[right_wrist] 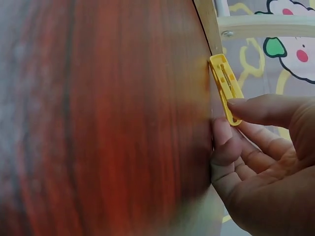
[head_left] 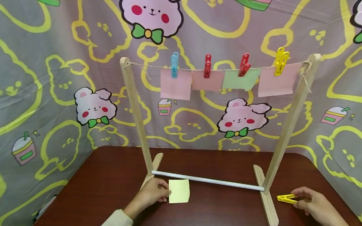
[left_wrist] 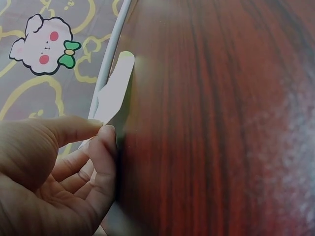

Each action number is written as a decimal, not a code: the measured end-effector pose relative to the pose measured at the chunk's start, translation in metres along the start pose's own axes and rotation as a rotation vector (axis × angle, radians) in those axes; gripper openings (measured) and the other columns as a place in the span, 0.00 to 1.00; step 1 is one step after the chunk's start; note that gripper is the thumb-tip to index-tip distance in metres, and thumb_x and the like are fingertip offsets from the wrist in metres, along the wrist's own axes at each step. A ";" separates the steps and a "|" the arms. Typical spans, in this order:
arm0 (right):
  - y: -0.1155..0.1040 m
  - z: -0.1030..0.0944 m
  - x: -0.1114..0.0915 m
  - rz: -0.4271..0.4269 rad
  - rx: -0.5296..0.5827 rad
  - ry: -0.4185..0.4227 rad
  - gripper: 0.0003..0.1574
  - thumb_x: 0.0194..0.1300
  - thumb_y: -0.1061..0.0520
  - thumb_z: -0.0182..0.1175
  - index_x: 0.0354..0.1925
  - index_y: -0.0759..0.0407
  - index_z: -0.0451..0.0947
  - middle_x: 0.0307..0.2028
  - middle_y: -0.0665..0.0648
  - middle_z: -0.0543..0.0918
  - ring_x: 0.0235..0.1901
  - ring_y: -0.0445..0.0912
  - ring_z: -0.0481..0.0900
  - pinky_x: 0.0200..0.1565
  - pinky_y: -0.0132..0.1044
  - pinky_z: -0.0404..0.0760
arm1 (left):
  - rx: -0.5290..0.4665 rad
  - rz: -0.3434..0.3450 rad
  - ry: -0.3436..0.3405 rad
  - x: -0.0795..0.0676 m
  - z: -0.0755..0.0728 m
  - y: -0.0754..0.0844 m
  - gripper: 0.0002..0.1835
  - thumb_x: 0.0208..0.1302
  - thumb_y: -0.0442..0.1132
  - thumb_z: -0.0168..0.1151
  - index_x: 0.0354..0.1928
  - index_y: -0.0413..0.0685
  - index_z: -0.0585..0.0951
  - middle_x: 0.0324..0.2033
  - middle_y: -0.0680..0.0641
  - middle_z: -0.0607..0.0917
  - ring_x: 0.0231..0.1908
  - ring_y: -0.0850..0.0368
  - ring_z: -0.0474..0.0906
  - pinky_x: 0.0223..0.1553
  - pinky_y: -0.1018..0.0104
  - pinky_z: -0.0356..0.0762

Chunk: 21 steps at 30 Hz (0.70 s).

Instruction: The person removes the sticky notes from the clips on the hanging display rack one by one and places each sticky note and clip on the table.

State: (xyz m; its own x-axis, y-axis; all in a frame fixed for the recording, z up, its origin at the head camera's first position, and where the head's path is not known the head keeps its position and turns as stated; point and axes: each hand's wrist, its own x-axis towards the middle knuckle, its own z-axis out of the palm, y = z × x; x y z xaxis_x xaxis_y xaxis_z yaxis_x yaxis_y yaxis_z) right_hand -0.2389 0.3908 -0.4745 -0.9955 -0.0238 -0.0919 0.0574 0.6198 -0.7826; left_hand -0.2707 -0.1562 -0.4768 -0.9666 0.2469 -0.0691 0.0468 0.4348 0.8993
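Your left hand [head_left: 156, 191] pinches the left edge of a pale-yellow square paper note [head_left: 179, 191], thumb meeting fingertips, with the sheet reaching rightward just in front of the white rod [head_left: 207, 180]. Further right, a long pale wooden foot [head_left: 266, 203] separates note from clip. Beyond it, your right hand [head_left: 314, 208] pinches the spread end of a yellow plastic clothespin [right_wrist: 226, 87], whose long axis points left, towards the foot.
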 end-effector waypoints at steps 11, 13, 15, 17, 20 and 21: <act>-0.001 0.004 0.000 -0.026 -0.043 0.026 0.22 0.64 0.67 0.65 0.54 0.78 0.74 0.41 0.57 0.81 0.28 0.37 0.73 0.28 0.33 0.75 | -0.017 -0.012 0.016 -0.001 0.001 -0.002 0.06 0.62 0.28 0.69 0.37 0.31 0.83 0.23 0.48 0.85 0.21 0.63 0.81 0.25 0.70 0.84; 0.000 0.004 0.000 -0.022 -0.041 0.027 0.23 0.63 0.68 0.65 0.54 0.79 0.74 0.41 0.57 0.81 0.28 0.37 0.73 0.28 0.33 0.75 | -0.023 -0.009 0.017 -0.001 0.001 -0.002 0.06 0.62 0.28 0.68 0.37 0.30 0.83 0.23 0.48 0.85 0.20 0.63 0.80 0.25 0.69 0.84; 0.000 0.004 0.001 -0.013 -0.034 0.024 0.23 0.63 0.68 0.65 0.54 0.79 0.74 0.41 0.57 0.81 0.28 0.38 0.72 0.28 0.33 0.75 | -0.029 -0.004 0.016 -0.001 0.002 -0.002 0.06 0.62 0.27 0.68 0.37 0.30 0.82 0.23 0.47 0.85 0.20 0.63 0.80 0.25 0.69 0.84; 0.000 0.004 0.000 -0.007 -0.031 0.022 0.23 0.63 0.67 0.65 0.54 0.79 0.74 0.40 0.56 0.80 0.27 0.38 0.72 0.28 0.33 0.75 | -0.031 0.000 0.015 -0.001 0.002 -0.002 0.06 0.62 0.27 0.68 0.38 0.30 0.82 0.23 0.47 0.85 0.19 0.64 0.80 0.24 0.69 0.84; 0.000 0.004 0.000 0.001 -0.029 0.021 0.23 0.63 0.67 0.66 0.54 0.78 0.75 0.40 0.55 0.79 0.27 0.39 0.71 0.27 0.32 0.74 | -0.018 0.007 0.016 -0.001 0.002 -0.001 0.05 0.63 0.27 0.68 0.38 0.30 0.82 0.23 0.46 0.86 0.19 0.63 0.80 0.24 0.69 0.84; 0.000 0.004 0.001 0.003 -0.030 0.020 0.22 0.63 0.67 0.66 0.54 0.78 0.75 0.40 0.55 0.79 0.27 0.39 0.71 0.27 0.32 0.74 | -0.007 0.009 0.017 -0.002 0.002 -0.001 0.05 0.63 0.27 0.68 0.38 0.30 0.82 0.23 0.46 0.86 0.19 0.64 0.80 0.23 0.69 0.84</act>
State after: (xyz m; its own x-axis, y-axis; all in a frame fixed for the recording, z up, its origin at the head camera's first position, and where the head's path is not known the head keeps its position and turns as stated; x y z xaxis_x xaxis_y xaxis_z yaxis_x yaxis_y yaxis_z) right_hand -0.2391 0.3872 -0.4768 -0.9967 -0.0064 -0.0812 0.0581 0.6430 -0.7637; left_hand -0.2687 -0.1556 -0.4782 -0.9703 0.2359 -0.0531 0.0542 0.4262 0.9030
